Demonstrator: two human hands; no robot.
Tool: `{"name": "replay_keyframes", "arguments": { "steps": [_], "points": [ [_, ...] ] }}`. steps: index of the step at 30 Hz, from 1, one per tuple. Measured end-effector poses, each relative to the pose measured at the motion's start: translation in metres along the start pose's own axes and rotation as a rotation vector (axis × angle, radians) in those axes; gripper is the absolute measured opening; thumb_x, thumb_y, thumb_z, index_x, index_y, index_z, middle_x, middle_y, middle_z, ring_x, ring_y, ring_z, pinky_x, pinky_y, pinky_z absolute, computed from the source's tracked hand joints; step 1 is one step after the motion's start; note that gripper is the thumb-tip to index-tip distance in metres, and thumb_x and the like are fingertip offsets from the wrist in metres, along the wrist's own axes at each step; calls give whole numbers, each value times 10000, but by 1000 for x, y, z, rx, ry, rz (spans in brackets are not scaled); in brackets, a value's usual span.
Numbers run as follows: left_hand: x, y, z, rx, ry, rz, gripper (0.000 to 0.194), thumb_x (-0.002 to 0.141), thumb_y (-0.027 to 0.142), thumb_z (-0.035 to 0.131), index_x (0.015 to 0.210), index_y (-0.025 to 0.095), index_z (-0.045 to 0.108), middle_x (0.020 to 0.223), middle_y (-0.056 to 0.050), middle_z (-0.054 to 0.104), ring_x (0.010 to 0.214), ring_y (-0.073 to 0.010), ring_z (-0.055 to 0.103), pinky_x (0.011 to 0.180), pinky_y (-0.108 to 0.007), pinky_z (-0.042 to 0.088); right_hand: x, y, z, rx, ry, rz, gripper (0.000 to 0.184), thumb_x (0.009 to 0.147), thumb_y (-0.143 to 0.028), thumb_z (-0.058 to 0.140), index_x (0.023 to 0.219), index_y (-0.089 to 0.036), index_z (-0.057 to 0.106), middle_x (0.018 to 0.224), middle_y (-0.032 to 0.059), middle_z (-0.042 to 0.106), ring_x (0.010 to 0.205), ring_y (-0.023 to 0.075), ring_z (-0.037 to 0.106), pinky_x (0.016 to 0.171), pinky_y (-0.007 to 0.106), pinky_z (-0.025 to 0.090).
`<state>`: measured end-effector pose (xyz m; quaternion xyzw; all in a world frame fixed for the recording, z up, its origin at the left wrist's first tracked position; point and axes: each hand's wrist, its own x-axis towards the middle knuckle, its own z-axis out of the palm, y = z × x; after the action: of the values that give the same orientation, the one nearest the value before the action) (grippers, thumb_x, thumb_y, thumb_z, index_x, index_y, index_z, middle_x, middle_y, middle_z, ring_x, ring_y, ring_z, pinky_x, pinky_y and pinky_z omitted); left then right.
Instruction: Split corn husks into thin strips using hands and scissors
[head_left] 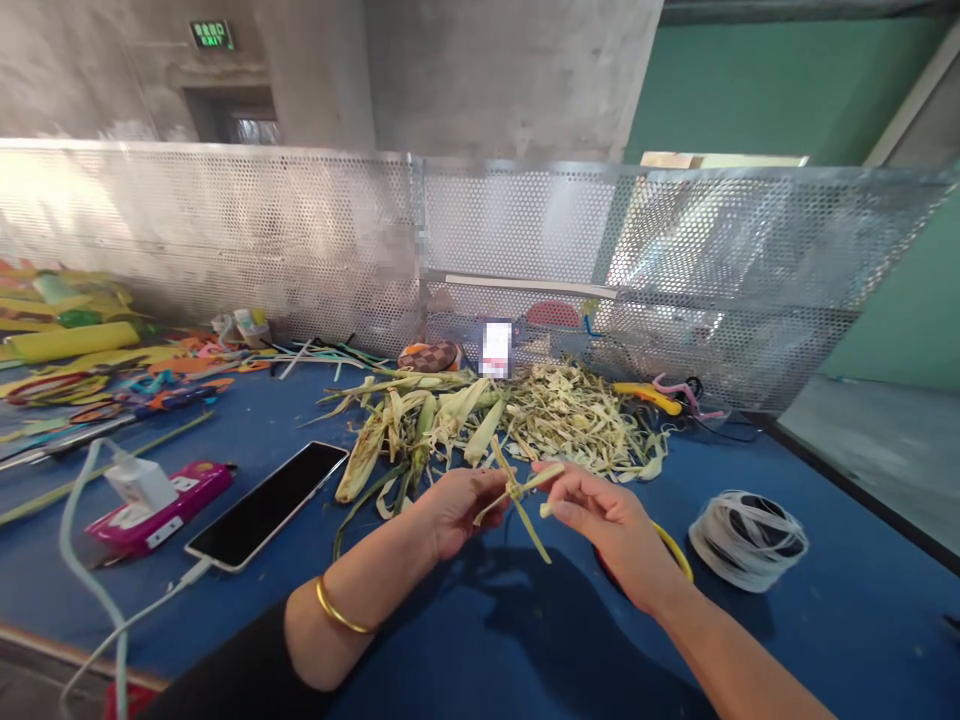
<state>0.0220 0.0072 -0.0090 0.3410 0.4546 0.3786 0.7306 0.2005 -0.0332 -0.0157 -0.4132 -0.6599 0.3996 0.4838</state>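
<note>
Strips of pale corn husk (514,491) cross at a small knot held up between my two hands. My left hand (459,510) pinches the strips at the left of the knot. On the other side, my right hand (604,520) grips a strip end between thumb and fingers. One greenish end hangs down from the knot. Behind the hands lie whole corn husks (420,425), beside a heap of shredded husk (581,415). A yellow ring-shaped object (675,552) is partly hidden under my right hand.
At right sits a spool of clear-white cord (748,540). Yellow-handled pliers (649,397) lie behind it. Left are a phone (268,505) on a cable, a magenta power strip (161,508) and many coloured strips (180,362). A perforated metal screen (300,240) borders the back of the blue table.
</note>
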Motion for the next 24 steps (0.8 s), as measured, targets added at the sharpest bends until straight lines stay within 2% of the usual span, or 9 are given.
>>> {"name": "replay_keyframes", "arguments": {
  "steps": [3, 5, 8, 9, 11, 14, 18, 21, 24],
  "points": [
    [0, -7, 1, 93, -107, -28, 214, 668, 315, 715, 666, 139, 594, 541, 17, 570, 468, -76, 492, 455, -180, 361, 0, -1, 3, 18, 63, 64, 202, 758, -406, 666, 706, -212, 643, 924, 47, 665, 890, 216, 597, 801, 331, 451],
    [1, -8, 2, 223, -90, -8, 295, 700, 420, 676, 708, 144, 574, 585, -3, 609, 471, -94, 528, 457, -200, 367, 1, -4, 2, 35, 129, 96, 239, 729, -433, 682, 693, -200, 641, 841, 44, 662, 736, 187, 589, 713, 319, 469],
    [0, -6, 2, 420, 88, 236, 259, 747, 411, 617, 775, 158, 568, 532, 25, 574, 444, -96, 516, 459, -206, 370, 2, -8, -4, 5, 188, 86, 259, 724, -441, 677, 688, -189, 629, 830, 53, 662, 720, 184, 584, 702, 312, 473],
    [-1, -5, 2, 451, 99, 324, 218, 750, 368, 613, 803, 159, 580, 524, 32, 565, 444, -95, 515, 468, -207, 382, 2, -9, -6, -31, 198, 73, 259, 733, -440, 665, 687, -189, 623, 836, 56, 662, 740, 189, 586, 709, 310, 471],
    [-4, -2, 3, 489, -3, 413, 222, 736, 297, 616, 903, 151, 619, 586, 11, 614, 492, -105, 554, 517, -219, 427, 2, -10, -9, -126, 209, 46, 252, 756, -435, 633, 689, -193, 612, 840, 56, 661, 769, 195, 585, 706, 302, 464],
    [-11, 2, 3, 608, -128, 474, 448, 702, 253, 641, 1137, 157, 608, 757, -39, 703, 635, -144, 633, 638, -252, 480, 1, -11, -12, -280, 213, -7, 225, 795, -405, 581, 698, -202, 596, 840, 45, 659, 745, 183, 574, 671, 286, 449],
    [-21, 3, 4, 847, 16, 629, 723, 645, 297, 719, 1324, 223, 481, 834, -17, 723, 706, -171, 651, 692, -267, 485, 0, -12, -13, -408, 181, -102, 182, 834, -350, 531, 725, -213, 579, 796, 32, 642, 722, 175, 563, 665, 279, 437],
    [-24, -1, 6, 978, 63, 744, 744, 657, 345, 724, 1343, 271, 447, 874, 4, 723, 716, -165, 654, 697, -259, 477, -1, -12, -12, -431, 155, -116, 179, 841, -348, 524, 731, -218, 579, 778, 35, 644, 742, 186, 574, 673, 287, 439],
    [-24, -6, 7, 1065, 179, 836, 698, 679, 357, 712, 1319, 293, 440, 847, 24, 720, 753, -171, 656, 732, -266, 463, 0, -13, -11, -369, 214, -46, 203, 814, -389, 557, 721, -213, 596, 793, 39, 659, 736, 190, 582, 665, 290, 446]
  ]
}}
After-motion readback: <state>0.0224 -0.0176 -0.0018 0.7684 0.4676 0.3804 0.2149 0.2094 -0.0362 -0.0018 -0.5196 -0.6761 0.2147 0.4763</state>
